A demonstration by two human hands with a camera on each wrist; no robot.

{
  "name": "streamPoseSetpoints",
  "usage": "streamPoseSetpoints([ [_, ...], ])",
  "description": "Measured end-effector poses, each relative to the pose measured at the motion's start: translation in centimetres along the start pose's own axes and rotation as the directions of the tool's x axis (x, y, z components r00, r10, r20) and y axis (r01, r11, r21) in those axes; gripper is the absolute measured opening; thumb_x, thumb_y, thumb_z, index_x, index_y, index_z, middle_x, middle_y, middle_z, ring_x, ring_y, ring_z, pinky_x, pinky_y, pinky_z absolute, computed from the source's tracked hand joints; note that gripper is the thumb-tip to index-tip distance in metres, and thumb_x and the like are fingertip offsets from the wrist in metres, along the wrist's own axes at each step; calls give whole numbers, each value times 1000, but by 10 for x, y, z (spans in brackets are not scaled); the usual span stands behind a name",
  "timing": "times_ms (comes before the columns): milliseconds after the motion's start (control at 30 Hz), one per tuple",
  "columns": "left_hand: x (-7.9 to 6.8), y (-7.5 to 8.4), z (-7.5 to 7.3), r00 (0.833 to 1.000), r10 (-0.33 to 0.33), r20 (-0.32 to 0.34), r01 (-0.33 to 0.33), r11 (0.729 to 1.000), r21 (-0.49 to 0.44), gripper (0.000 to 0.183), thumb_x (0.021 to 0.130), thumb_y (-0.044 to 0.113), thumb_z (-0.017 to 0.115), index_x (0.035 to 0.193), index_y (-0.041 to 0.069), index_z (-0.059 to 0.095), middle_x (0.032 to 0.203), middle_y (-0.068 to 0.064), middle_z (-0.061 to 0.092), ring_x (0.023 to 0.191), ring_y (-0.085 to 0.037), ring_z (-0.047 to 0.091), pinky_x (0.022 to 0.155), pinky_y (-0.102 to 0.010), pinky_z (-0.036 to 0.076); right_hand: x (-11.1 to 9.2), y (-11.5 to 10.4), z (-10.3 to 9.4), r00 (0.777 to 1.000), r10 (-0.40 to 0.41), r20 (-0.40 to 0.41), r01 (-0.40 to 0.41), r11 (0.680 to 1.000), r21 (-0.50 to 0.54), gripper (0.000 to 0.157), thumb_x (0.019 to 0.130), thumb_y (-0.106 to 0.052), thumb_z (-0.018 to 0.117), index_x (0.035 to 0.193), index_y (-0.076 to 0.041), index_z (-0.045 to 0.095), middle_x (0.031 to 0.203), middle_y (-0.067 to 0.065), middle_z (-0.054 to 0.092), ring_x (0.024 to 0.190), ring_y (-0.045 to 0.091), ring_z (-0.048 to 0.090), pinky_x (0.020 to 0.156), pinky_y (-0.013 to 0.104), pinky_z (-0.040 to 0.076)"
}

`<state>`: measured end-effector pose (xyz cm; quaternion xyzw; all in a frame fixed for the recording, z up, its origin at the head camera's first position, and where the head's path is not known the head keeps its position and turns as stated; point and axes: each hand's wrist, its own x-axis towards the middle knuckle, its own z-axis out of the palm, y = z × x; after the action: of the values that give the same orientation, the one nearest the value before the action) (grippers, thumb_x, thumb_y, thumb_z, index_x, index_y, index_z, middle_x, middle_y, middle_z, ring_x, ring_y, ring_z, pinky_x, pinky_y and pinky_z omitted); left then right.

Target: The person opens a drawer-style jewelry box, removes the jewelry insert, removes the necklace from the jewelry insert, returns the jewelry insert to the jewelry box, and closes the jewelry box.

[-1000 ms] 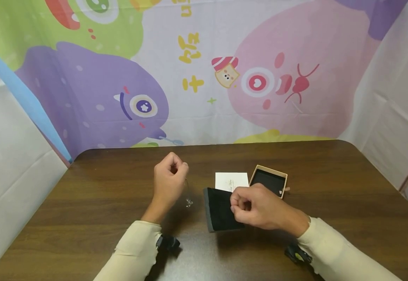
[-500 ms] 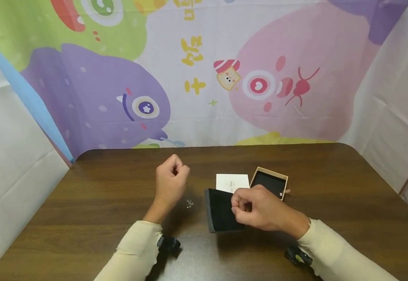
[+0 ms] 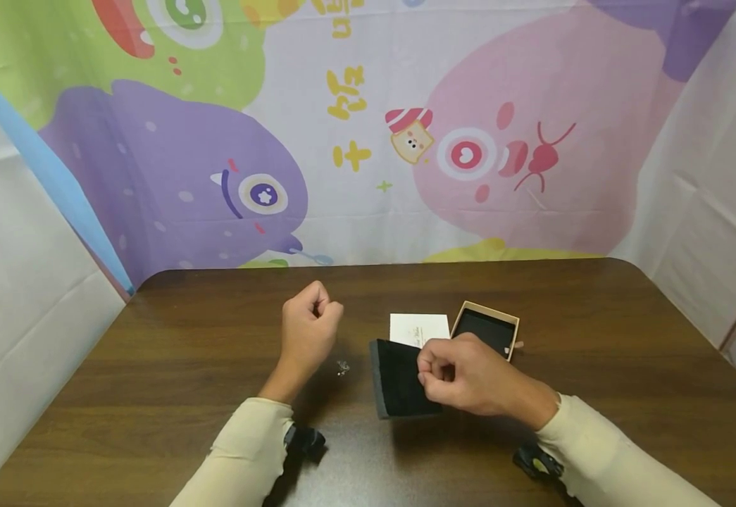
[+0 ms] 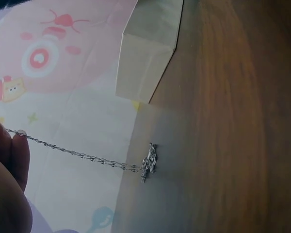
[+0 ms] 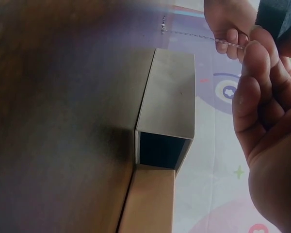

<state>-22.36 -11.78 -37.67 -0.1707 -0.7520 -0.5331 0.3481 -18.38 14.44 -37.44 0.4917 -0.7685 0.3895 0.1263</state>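
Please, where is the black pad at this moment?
In the head view, the black pad is just right of centre, held by the right hand, on the near side of the white box.

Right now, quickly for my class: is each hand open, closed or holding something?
Left hand: closed, pinching the silver chain.
Right hand: closed, holding the black pad.

A cartoon-printed cloth [image 3: 342, 218] hung behind the brown wood-grained table [image 3: 184, 345]. Yellow lettering [image 3: 345, 91] ran between its purple monster [image 3: 184, 155] and pink monster [image 3: 545, 91].
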Motion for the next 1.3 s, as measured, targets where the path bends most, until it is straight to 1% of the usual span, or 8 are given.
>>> streamPoseSetpoints([
  [33, 0, 0, 0, 1000, -6, 3, 6, 1000, 5, 32, 72, -9, 54, 58, 12, 34, 54, 6, 32, 49, -9, 30, 47, -24, 20, 0, 0, 0, 1000, 2, 0, -2, 1000, 0, 28, 75, 3, 69, 77, -22, 56, 60, -22, 47, 56, -9, 43, 51, 12, 36],
  [100, 1, 11, -1, 1000, -13, 11, 13, 1000, 10, 32, 72, -10, 54, 58, 10, 34, 54, 5, 32, 50, -6, 28, 47, -25, 19, 0, -1, 0, 1000, 4, 0, -4, 1000, 2, 28, 76, 3, 70, 77, -22, 56, 60, -21, 47, 56, -9, 43, 51, 12, 36],
  [200, 1, 12, -2, 999, -26, 28, 26, 1000, 13, 32, 73, -11, 54, 58, 9, 34, 54, 3, 31, 51, -6, 28, 48, -25, 19, 0, 0, 0, 1000, 1, 0, -1, 1000, -1, 28, 75, 2, 70, 77, -22, 56, 60, -21, 47, 56, -9, 42, 51, 11, 36],
  [267, 1, 11, -3, 998, -39, 48, 39, 999, 13, 32, 73, -10, 54, 59, 9, 34, 54, 3, 31, 50, -7, 28, 47, -25, 20, 1, 0, 0, 1000, -2, -1, 2, 1000, -5, 28, 76, 2, 70, 77, -22, 56, 60, -21, 46, 56, -9, 42, 51, 11, 36],
  [333, 0, 0, -2, 996, -50, 69, 50, 999, 10, 33, 74, -9, 55, 59, 11, 34, 54, 4, 31, 50, -9, 29, 48, -25, 20, 1, 0, 0, 1000, -5, -2, 5, 1000, -10, 27, 75, 1, 70, 77, -22, 56, 60, -22, 46, 56, -9, 42, 51, 12, 36],
  [700, -3, -1, -4, 983, -86, 162, 80, 996, 45, 32, 76, -2, 55, 61, 14, 33, 55, 4, 32, 51, -9, 30, 48, -25, 21, -2, -1, 1, 1000, 7, 7, -7, 1000, 7, 28, 76, 2, 70, 78, -22, 56, 60, -21, 45, 56, -9, 42, 51, 11, 35],
  [1033, -4, -3, -3, 954, -141, 264, 118, 988, 102, 29, 76, 0, 55, 60, 14, 37, 55, 3, 32, 52, -9, 30, 49, -26, 23, -3, 1, 1, 1000, 2, 5, -2, 1000, 4, 28, 76, 2, 70, 77, -22, 56, 60, -21, 45, 55, -9, 42, 50, 11, 35],
  [1300, -4, -5, -1, 953, -139, 270, 108, 986, 127, 27, 75, 1, 56, 60, 15, 37, 54, 6, 33, 52, -8, 31, 49, -26, 23, -3, 0, 0, 1000, 6, 7, -6, 1000, 16, 29, 76, 3, 70, 78, -22, 56, 60, -21, 45, 55, -8, 42, 50, 11, 35],
])
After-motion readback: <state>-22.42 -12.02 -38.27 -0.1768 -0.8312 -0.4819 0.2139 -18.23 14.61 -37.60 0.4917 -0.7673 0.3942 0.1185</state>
